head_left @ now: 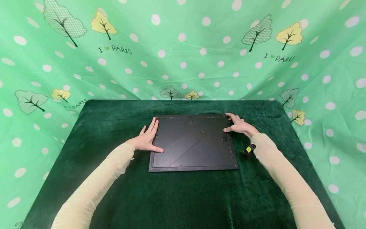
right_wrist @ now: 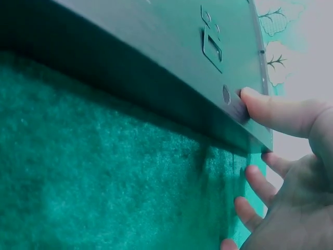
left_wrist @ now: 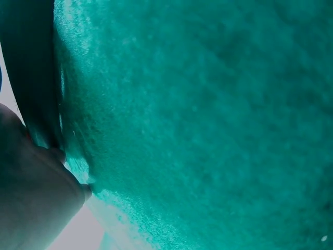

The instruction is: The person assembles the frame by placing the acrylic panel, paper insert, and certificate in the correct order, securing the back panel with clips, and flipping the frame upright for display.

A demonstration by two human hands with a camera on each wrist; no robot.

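A black picture frame [head_left: 191, 152] lies face down on the dark green cloth, its back board showing. A thin diagonal line crosses the board, and small metal hangers [head_left: 224, 139] sit near the edges. My left hand [head_left: 145, 139] is at the frame's left side, thumb on the back and straight fingers along the side up to the far corner. At the far right corner is my right hand [head_left: 240, 126]. In the right wrist view its thumb [right_wrist: 260, 107] rests on the frame's border, while the other fingers spread loosely beside the corner.
The dark green velvety cloth [head_left: 183, 197] covers the table. A green dotted curtain [head_left: 183, 47] with printed trees rises behind the table and along both sides. A small black and yellow device [head_left: 249, 149] is at the right wrist.
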